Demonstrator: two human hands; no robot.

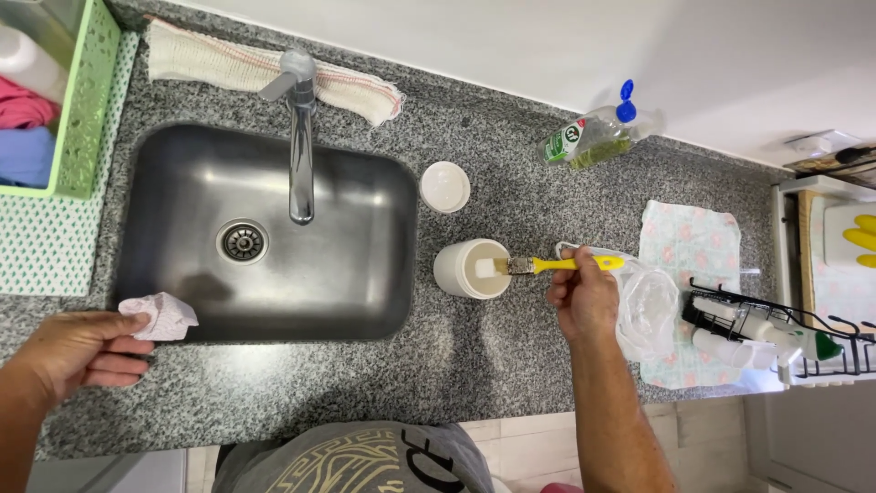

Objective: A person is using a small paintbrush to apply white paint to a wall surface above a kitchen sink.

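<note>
Your grey patterned shirt (365, 461) fills the bottom edge, closest to the lens. Above it runs the speckled granite worktop (456, 356) with a steel sink (274, 233) and its tap (299, 137). Your left hand (78, 351) rests at the sink's near-left corner, its grip closed on a crumpled pink-and-white cloth (162, 315). Your right hand (584, 297) is just right of the sink, its grip wrapped around the yellow handle of a small paintbrush (547, 266) (held roughly level). The bristles reach into an open white jar (472, 267) standing beside the sink. The jar's white lid (444, 186) lies apart, farther back. A clear plastic bag (646, 310) sits on a floral cloth (691, 274) by your right hand, and a bottle of green liquid (593, 137) lies near the wall.
</note>
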